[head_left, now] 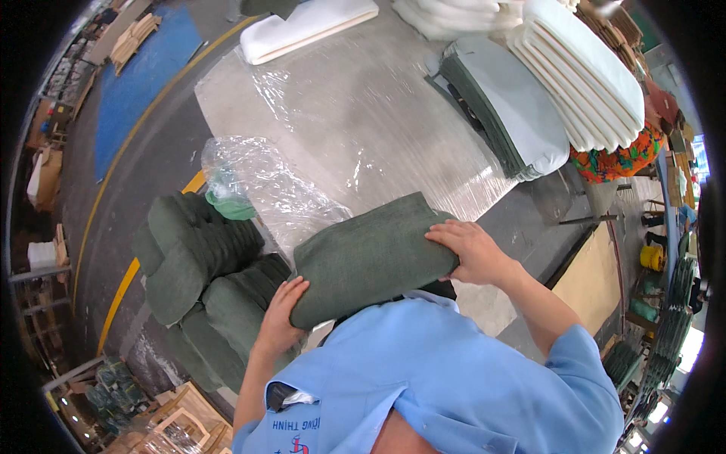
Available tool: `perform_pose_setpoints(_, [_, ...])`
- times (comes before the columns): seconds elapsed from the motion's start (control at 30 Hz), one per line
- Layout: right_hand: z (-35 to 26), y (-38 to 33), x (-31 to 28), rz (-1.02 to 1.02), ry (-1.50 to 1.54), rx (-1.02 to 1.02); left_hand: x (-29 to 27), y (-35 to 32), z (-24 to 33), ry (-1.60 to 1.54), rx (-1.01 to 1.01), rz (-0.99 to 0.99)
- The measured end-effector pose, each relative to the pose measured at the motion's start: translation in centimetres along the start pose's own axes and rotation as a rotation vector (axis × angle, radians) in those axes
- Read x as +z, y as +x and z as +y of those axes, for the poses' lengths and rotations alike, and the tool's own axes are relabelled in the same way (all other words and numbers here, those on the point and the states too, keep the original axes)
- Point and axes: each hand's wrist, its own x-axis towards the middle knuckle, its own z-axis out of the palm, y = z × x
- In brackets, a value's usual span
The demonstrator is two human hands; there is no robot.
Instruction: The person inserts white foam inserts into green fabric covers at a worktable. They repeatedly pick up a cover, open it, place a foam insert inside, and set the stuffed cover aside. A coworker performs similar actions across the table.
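Note:
A dark green fabric-covered cushion (370, 253) lies across the front of my body, at the near edge of the table. My left hand (281, 318) grips its left end, thumb and fingers bent around the corner. At the other end, my right hand (473, 252) holds the cushion with fingers laid over the top edge; its underside is hidden. Beyond it, the table (363, 98) is covered with clear plastic film. A crumpled clear plastic bag (249, 170) hangs over the table's left edge, with a green bundle (229, 203) under it.
Stacked dark green cushions (200, 257) stand on the floor at my left. A green-and-grey cushion stack (507, 106) and white foam pads (578, 72) occupy the table's far right. A white foam piece (308, 29) lies at the far edge. A yellow floor line (121, 303) runs along the left.

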Motion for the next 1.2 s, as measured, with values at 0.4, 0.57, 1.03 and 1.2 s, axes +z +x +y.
perform_pose_setpoints(0.4, [-5.2,7.6,0.8,-0.021,-0.216,-0.013,1.8,8.7,10.5,0.457,0.234,0.401])
perform_pose_setpoints(0.57, [-8.3,8.9,3.0,0.167,-0.146,-0.107,3.4,9.6,8.4,0.41,0.395,0.607])
perform_pose_setpoints(1.03, [1.4,1.4,3.0,0.183,0.057,-0.064,2.8,1.3,-1.2,0.145,0.287,0.613])
perform_pose_setpoints(1.2, [2.9,1.3,3.3,0.237,0.122,-0.057,3.1,1.7,-1.8,0.038,0.306,0.687])
